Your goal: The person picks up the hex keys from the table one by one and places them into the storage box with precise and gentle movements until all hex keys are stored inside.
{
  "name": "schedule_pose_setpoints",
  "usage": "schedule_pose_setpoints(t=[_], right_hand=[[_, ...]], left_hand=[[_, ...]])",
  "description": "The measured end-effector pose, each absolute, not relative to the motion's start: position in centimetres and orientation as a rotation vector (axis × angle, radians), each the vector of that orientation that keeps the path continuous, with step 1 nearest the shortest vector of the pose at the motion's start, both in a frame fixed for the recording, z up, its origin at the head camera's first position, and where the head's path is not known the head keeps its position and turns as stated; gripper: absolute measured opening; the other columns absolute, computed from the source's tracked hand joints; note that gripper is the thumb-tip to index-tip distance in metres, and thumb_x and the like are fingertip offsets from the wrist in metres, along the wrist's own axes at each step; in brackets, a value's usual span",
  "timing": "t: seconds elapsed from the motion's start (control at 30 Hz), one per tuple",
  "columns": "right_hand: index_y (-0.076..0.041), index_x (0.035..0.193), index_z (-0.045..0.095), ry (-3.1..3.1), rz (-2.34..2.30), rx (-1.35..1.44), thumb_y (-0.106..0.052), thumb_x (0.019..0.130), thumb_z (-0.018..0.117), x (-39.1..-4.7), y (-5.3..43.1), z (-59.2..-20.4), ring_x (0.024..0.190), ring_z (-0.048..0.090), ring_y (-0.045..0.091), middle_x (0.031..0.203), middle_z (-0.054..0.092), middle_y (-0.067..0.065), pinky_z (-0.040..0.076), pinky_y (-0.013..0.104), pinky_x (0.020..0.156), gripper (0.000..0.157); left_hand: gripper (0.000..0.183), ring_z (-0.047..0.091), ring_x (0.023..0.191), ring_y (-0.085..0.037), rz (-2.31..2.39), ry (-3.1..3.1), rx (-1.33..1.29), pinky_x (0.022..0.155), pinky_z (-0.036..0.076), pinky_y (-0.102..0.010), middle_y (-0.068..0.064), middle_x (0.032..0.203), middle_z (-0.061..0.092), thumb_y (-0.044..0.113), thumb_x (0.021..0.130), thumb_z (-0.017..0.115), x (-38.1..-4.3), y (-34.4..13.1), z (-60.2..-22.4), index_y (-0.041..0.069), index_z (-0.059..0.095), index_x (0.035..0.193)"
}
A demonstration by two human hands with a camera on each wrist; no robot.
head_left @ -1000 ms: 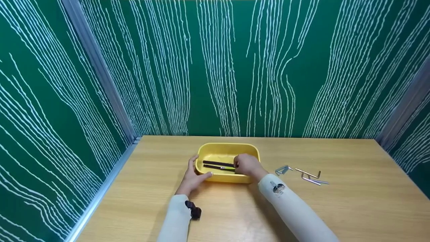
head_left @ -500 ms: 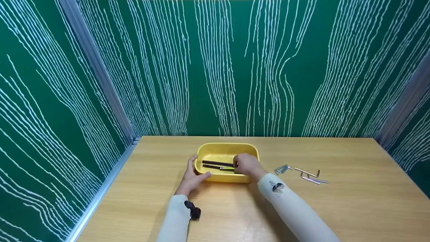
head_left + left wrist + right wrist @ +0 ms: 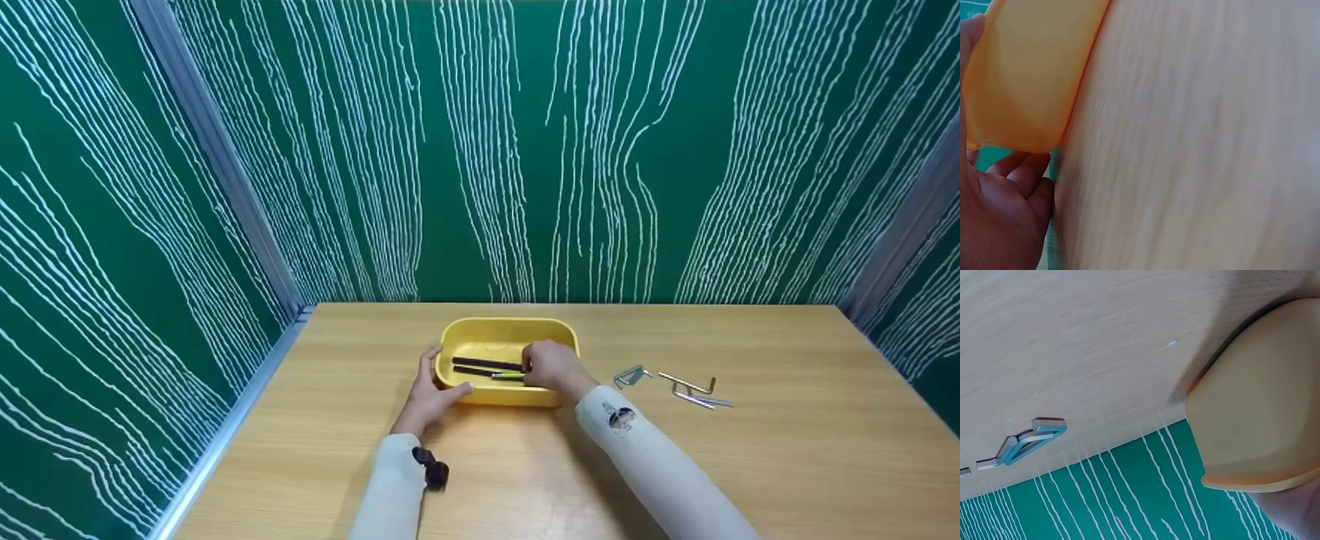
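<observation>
A yellow plastic bin (image 3: 510,397) stands on the table. My left hand (image 3: 426,397) grips its left end, thumb over the front rim and fingers around the outside; the left wrist view shows the fingers against the bin's wall (image 3: 1039,73). Inside lie two thin black sticks (image 3: 484,364) and a slim piece with a silver tip and a yellow-green part (image 3: 510,376). My right hand (image 3: 555,366) reaches over the front rim, fingers bent down at the right ends of these pieces. Its fingertips are hidden, also in the right wrist view, where the bin's outer wall (image 3: 1258,394) blocks them.
Right of the bin lie several loose L-shaped hex keys: a small bluish cluster (image 3: 634,376), a bronze-toned key (image 3: 684,383) and silver ones (image 3: 694,402). A green wall (image 3: 465,262) with white wavy lines borders the wooden table (image 3: 337,360) at the back.
</observation>
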State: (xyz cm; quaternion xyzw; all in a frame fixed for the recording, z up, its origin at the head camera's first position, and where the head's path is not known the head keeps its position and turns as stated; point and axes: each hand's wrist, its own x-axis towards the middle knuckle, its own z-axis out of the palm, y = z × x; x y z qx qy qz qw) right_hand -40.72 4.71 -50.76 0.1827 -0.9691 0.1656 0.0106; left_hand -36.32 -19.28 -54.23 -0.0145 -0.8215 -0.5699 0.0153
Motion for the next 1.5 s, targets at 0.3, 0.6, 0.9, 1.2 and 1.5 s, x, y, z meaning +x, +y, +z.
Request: schedule_pose_setpoints(t=[0.3,0.6,0.9,1.2,1.5], right_hand=[[-0.021,0.070,0.058,-3.000,0.538,0.519,-0.031,0.066,0.060,-40.6,4.8,-50.5,0.061,0.049,0.015,0.067,0.056,-0.005,0.038,0.029,0.054,0.011],[-0.024,0.076,0.061,-2.984,0.657,0.498,-0.035,0.070,0.059,-40.5,4.7,-49.9,0.060,0.049,0.014,0.066,0.054,-0.005,0.037,0.028,0.051,0.013],[-0.021,0.091,0.064,-2.962,0.714,0.522,-0.036,0.070,0.061,-40.7,4.9,-49.2,0.076,0.052,0.013,0.082,0.058,-0.005,0.043,0.032,0.069,0.025],[-0.021,0.088,0.065,-2.901,0.721,0.498,-0.037,0.068,0.062,-40.7,6.6,-47.8,0.085,0.048,0.018,0.093,0.055,0.000,0.042,0.038,0.075,0.026],[-0.019,0.089,0.064,-2.942,0.675,0.461,-0.034,0.070,0.065,-41.0,9.3,-46.9,0.084,0.049,0.019,0.096,0.057,0.003,0.044,0.038,0.078,0.024]], left_hand=[[0.101,0.045,0.114,-0.019,-1.781,-2.567,-0.033,0.100,0.027,-0.039,-0.009,0.126,0.048,0.048,0.052,0.078,-36.3,-19.1,-54.2,0.037,0.018,0.132],[0.098,0.041,0.118,-0.021,-1.775,-2.587,-0.030,0.101,0.027,-0.040,-0.009,0.130,0.043,0.046,0.056,0.077,-36.1,-19.3,-54.1,0.037,0.017,0.133],[0.098,0.041,0.118,-0.021,-1.763,-2.575,-0.053,0.100,0.027,-0.040,-0.009,0.129,0.044,0.049,0.054,0.077,-36.2,-19.3,-54.1,0.038,0.018,0.132],[0.096,0.034,0.123,-0.019,-1.750,-2.583,-0.004,0.104,0.021,-0.042,-0.006,0.136,0.036,0.049,0.054,0.077,-36.0,-19.3,-53.8,0.041,0.019,0.131],[0.097,0.033,0.124,-0.020,-1.732,-2.595,-0.031,0.104,0.021,-0.042,-0.008,0.136,0.035,0.049,0.055,0.076,-36.0,-19.3,-54.0,0.039,0.018,0.132]])
